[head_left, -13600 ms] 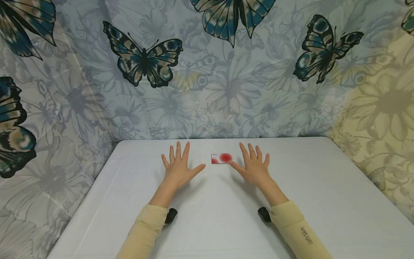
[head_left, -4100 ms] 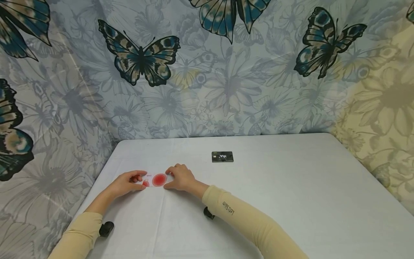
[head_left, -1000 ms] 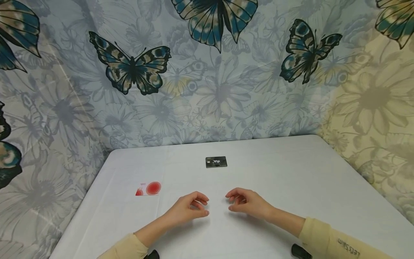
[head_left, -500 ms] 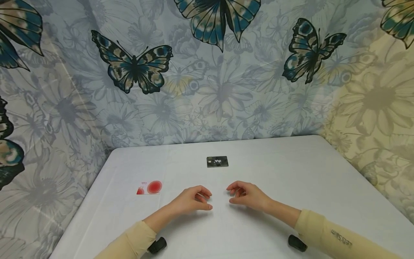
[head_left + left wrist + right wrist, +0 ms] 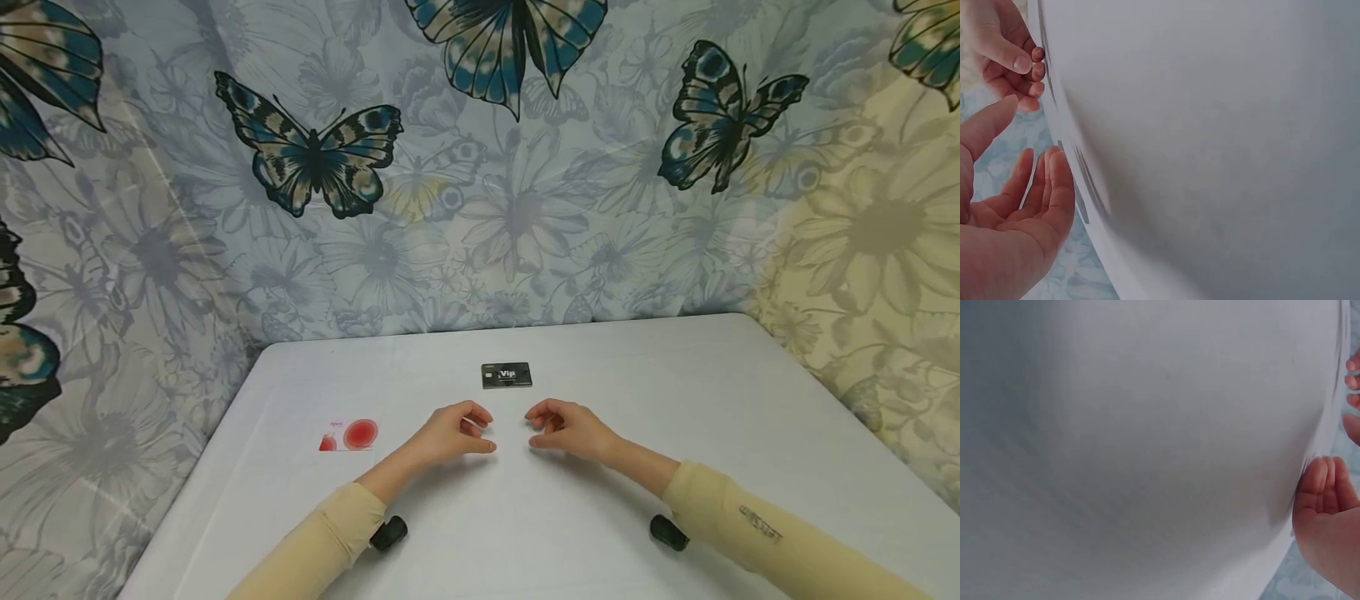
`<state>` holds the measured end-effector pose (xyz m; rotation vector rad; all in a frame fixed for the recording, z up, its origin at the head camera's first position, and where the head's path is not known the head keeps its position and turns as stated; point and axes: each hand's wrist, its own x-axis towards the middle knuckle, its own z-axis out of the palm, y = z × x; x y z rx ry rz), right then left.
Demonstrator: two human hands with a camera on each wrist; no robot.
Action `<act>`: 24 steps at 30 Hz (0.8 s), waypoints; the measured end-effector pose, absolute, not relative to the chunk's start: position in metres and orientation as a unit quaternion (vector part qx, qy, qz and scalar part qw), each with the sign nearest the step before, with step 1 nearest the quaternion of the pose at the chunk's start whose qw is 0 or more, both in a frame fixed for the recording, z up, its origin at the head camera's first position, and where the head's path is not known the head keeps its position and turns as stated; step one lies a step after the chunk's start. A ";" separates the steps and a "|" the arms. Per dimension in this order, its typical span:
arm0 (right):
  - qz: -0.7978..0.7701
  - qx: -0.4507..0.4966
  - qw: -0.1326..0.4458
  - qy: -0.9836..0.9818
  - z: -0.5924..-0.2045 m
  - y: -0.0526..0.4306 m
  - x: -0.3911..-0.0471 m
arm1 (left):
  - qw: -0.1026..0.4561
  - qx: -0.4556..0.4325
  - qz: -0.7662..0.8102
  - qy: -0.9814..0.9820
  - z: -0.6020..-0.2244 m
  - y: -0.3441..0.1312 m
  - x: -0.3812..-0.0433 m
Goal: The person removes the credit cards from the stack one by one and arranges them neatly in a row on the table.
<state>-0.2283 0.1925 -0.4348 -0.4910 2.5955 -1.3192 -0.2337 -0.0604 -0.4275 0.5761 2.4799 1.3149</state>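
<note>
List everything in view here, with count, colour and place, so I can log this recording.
Black rectangular card marked "Vip": one, black, on the table towards its far edge.
White rectangular card with red circle: one, white and red, on the table's left side.
Cloth-covered table: one, white, under both cards.
Floral backdrop: blue-grey, yellowish at right, behind the table.
Printed butterflies: six, some cut off, blue, black and beige, on the backdrop.
Wrist devices: two, black, one per wrist.
Long sleeves: two, pale yellow, on the forearms.
Left hand: one, bare, nearer side of the black card.
Right hand: one, bare, facing the left.
</note>
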 end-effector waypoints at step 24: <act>-0.400 -0.136 0.048 0.905 -0.431 0.183 -0.288 | 0.070 0.150 0.449 0.878 -0.432 -0.044 -0.291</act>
